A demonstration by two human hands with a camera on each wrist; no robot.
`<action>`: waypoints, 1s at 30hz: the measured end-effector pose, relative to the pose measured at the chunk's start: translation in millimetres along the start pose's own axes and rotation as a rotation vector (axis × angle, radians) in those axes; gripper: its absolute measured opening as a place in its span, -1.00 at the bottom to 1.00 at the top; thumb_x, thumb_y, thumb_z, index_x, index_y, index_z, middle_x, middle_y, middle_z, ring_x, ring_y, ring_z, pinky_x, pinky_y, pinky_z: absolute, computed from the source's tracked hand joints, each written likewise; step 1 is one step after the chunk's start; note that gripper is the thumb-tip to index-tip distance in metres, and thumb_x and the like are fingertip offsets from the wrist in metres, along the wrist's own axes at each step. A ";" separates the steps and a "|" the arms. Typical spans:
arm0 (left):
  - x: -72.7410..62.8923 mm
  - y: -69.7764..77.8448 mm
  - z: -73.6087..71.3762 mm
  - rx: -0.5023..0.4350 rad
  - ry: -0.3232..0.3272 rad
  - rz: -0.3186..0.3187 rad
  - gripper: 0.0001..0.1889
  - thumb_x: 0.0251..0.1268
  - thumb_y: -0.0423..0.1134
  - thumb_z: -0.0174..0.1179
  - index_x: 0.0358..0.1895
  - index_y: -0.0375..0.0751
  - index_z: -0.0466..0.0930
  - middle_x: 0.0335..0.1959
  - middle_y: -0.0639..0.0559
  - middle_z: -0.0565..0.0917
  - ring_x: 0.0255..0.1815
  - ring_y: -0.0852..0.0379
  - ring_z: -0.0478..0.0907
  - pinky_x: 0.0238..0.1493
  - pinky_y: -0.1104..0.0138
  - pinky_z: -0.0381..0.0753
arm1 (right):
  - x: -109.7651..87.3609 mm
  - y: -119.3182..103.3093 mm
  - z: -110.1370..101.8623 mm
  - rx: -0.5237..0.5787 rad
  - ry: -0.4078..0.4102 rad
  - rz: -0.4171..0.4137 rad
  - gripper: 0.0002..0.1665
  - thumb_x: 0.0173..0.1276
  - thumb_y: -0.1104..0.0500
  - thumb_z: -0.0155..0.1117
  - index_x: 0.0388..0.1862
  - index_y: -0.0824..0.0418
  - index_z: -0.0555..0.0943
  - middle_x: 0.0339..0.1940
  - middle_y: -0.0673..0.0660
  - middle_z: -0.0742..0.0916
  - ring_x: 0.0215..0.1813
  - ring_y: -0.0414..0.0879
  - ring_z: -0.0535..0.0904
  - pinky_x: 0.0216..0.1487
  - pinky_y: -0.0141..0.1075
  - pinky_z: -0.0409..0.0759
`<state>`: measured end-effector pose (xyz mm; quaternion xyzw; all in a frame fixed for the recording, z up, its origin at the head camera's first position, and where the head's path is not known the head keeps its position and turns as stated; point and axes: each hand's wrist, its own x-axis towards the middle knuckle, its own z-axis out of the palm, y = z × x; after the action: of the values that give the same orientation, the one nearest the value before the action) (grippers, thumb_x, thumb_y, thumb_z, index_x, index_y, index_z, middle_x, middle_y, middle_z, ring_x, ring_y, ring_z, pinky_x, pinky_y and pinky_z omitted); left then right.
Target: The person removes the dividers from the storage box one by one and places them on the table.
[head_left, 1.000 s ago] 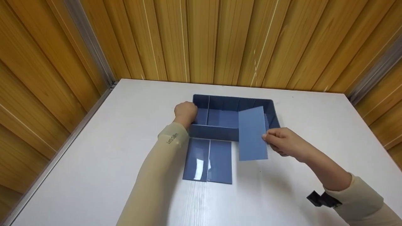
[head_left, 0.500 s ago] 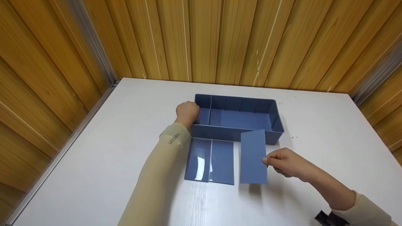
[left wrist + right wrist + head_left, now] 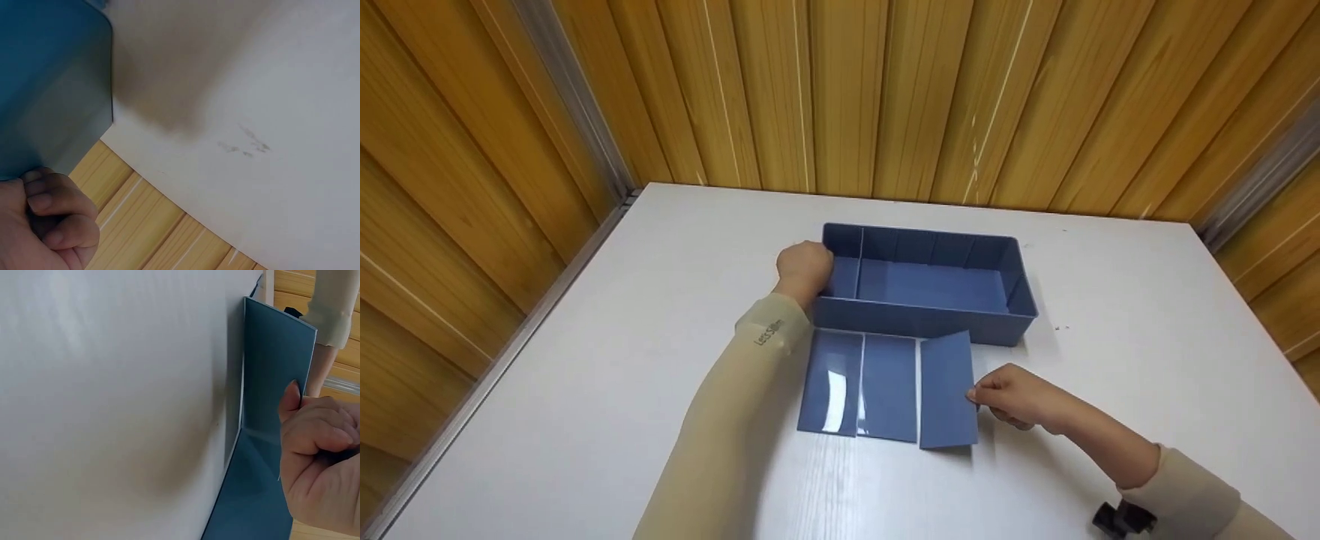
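A blue rectangular storage box stands on the white table. One upright divider crosses it near its left end. The left hand grips the box's left wall; the left wrist view shows the fingers curled at the wall's edge. Between thumb and fingers the right hand pinches the right edge of a flat blue divider panel. That panel is tilted, its left edge low beside two similar panels, a left one and a middle one, which lie flat side by side in front of the box.
The white table reaches back to a wood-patterned corrugated wall. Grey metal posts stand at the corners. A small black device is strapped at the right sleeve.
The right hand has brought the panel out from over the box, toward the person and then left, lowering it beside the two flat panels. The left hand stays on the box.
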<state>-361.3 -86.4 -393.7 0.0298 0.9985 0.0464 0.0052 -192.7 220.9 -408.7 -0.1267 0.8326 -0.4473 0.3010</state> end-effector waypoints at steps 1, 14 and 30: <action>-0.3 0.3 -0.6 0.008 -0.007 0.004 -0.56 0.65 -0.15 -0.17 -0.10 -0.29 0.73 -0.06 -0.16 0.80 -0.05 -0.08 0.77 -0.07 0.06 0.77 | 1.2 0.7 0.2 0.003 0.001 0.004 -0.51 0.55 0.20 0.08 -0.65 0.10 0.24 -0.78 -0.16 0.26 -0.66 -0.29 0.04 -0.61 -0.45 0.04; -2.3 2.2 -4.8 0.072 -0.020 0.036 -0.64 0.62 -0.21 -0.12 -0.07 -0.28 0.71 -0.06 -0.16 0.79 -0.05 -0.07 0.77 -0.06 0.06 0.78 | 12.6 7.8 4.7 -0.054 0.044 0.103 -0.60 0.46 0.18 0.10 -0.63 0.19 0.35 -0.79 -0.13 0.26 -0.67 -0.26 0.03 -0.62 -0.43 0.04; -0.8 -2.3 -0.3 -0.009 -0.028 0.004 -0.62 0.61 -0.20 -0.14 -0.10 -0.28 0.71 -0.05 -0.17 0.79 -0.06 -0.09 0.76 -0.03 0.05 0.76 | 18.1 18.2 5.4 -0.156 0.019 0.113 -0.52 0.55 0.06 0.14 -0.55 0.32 0.60 -0.78 -0.12 0.31 -0.67 -0.26 0.13 -0.62 -0.42 0.12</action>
<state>-360.6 -88.7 -393.5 0.0322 0.9980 0.0502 0.0190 -202.5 218.9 -432.9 -0.0984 0.8736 -0.3645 0.3072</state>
